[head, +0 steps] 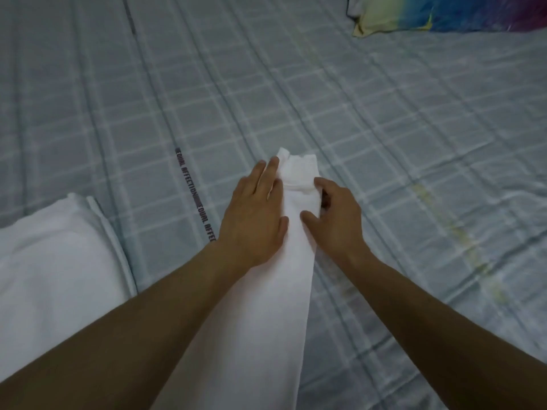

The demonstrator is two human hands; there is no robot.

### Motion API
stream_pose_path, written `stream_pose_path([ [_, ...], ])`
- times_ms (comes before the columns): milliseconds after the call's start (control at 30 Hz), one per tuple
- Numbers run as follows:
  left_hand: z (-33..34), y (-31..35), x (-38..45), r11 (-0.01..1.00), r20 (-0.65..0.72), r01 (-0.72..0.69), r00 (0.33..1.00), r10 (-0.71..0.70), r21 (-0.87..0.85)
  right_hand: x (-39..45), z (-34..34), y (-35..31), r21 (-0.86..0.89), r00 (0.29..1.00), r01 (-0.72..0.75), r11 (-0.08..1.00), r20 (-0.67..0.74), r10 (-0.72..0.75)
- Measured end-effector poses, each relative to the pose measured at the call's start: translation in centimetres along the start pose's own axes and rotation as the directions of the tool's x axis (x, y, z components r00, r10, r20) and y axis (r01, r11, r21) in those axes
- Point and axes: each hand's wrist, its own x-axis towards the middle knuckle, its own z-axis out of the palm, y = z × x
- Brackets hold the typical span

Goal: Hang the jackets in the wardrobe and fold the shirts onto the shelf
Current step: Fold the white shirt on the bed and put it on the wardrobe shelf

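Lying between both forearms, the white shirt point(266, 291) forms a narrow strip on the bed point(384, 128), its long axis running from the near edge away from the person. Its far end sits between the two hands, so neither is clearly nearer. The left hand point(254, 214) rests flat, fingers straight, along the strip's left side. The right hand point(334, 220) curls over the right side, fingers and thumb pinching the cloth. Probably the next fold runs along this axis. Another white garment point(53, 261) lies at the bed's near left edge.
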Motion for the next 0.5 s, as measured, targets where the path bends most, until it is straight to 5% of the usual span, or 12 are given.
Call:
stream_pose_path([
  [133,1.0,0.5,0.1,1.0,0.053,-0.017,0.998,0.017,-0.006,1.4,0.1,-0.6,0.065,0.984,-0.172,0.983,-0.039,0.175],
  [267,1.7,0.9,1.4,0.998,0.145,0.061,0.988,-0.061,0.007,3.1,0.1,-0.9,0.01,0.974,-0.224,0.975,-0.036,0.224],
  [367,1.2,1.8,1.7,0.995,0.084,0.079,0.993,-0.084,0.053,3.1,0.1,-0.9,0.082,0.98,-0.196,0.977,-0.018,0.199],
  [433,0.4,2.5,1.6,0.991,0.003,0.113,0.994,-0.113,-0.073,2.5,0.1,-1.1,0.155,0.989,-0.144,0.977,-0.009,0.147],
  [500,-0.4,3.0,1.7,0.9,-0.01,0.184,0.979,-0.204,-0.394,1.9,0.0,-1.7,0.253,0.994,-0.104,0.962,-0.008,0.11],
])
